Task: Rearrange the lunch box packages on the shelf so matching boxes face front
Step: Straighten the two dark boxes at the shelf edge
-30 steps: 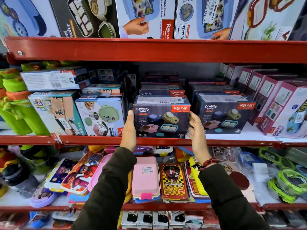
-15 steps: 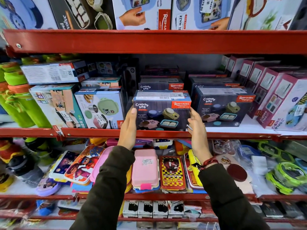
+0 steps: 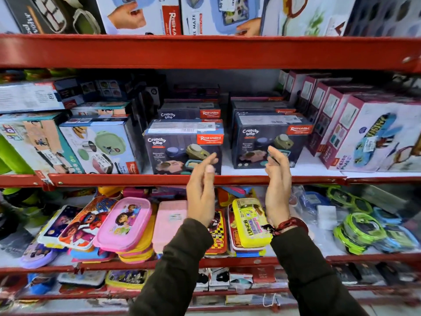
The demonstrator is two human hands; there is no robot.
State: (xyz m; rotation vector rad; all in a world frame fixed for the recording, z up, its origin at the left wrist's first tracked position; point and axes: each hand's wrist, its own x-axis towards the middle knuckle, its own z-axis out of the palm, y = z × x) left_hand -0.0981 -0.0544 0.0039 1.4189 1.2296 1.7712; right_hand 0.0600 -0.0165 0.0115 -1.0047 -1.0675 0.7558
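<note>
While the left box (image 3: 183, 147) stands front-facing at the shelf (image 3: 136, 179) edge, apart from its twin (image 3: 270, 140), both hands are off it: left hand (image 3: 201, 190) and right hand (image 3: 276, 179) hang released, fingers loose. Its corner looks slightly skewed; a careless nudge could push it crooked or off the lip.

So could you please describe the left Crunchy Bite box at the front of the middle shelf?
The left Crunchy Bite box is dark printed cardboard with an orange Rishabh tag, pictured bowls and a white label on top. It stands upright, front outward, at the red shelf edge, apart from its twin. Neither hand grips it.
</note>
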